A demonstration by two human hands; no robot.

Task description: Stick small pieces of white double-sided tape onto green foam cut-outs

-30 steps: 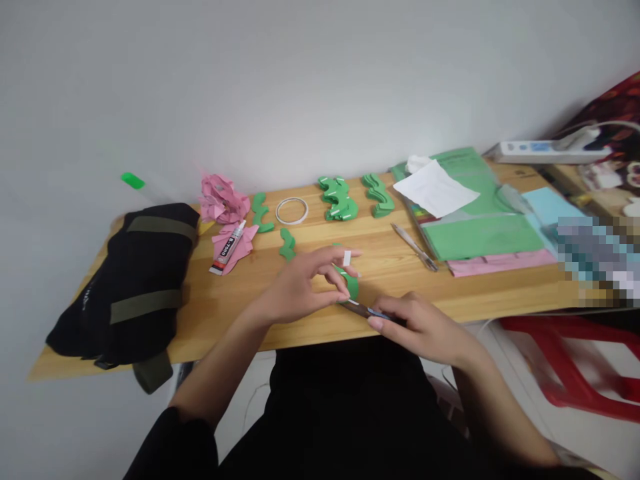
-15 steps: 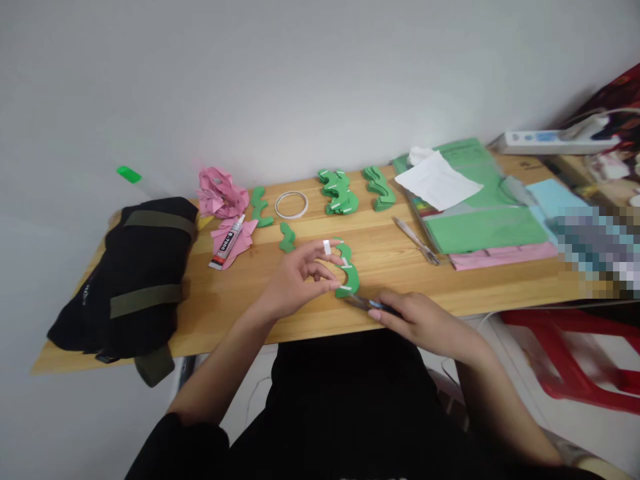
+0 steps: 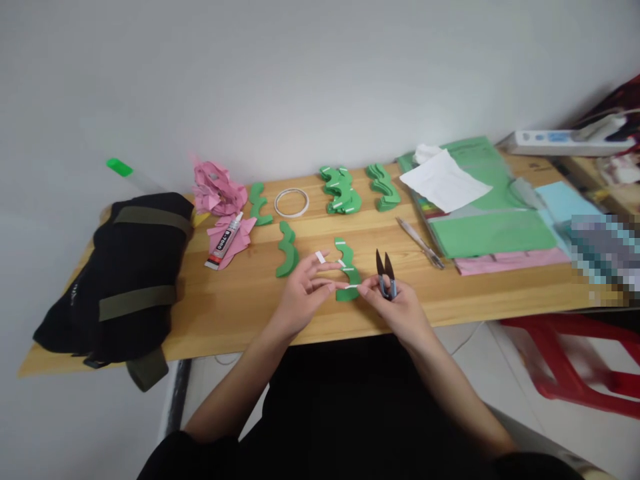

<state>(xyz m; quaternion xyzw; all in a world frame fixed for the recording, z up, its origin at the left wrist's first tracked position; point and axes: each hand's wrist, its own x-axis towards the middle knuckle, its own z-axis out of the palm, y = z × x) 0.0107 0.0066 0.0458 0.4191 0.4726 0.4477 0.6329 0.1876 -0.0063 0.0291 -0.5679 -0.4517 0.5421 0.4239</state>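
A wavy green paper piece [image 3: 345,253] with short white strips across it lies near the table's front edge. My left hand [image 3: 305,290] is at its left side, thumb and a finger closed at one end of a small white strip [image 3: 352,287]; another white strip [image 3: 320,257] is stuck on a finger. My right hand [image 3: 395,300] pinches the strip's other end over the green piece's lower part. Dark-bladed snips [image 3: 385,273] rest in my right hand, blades pointing away from me and apart.
Green wavy pieces [image 3: 287,250], stacks of them [image 3: 340,190], a tape roll [image 3: 276,202], a glue tube [image 3: 223,245] and pink paper [image 3: 217,189] lie about. A black bag [image 3: 140,267] is left; a pen [image 3: 420,242] and green sheets [image 3: 495,233] are right.
My right hand has moved up to the green piece and pinches the strip; the snips in it have turned from pointing left to pointing away from me. My left hand has shifted slightly.
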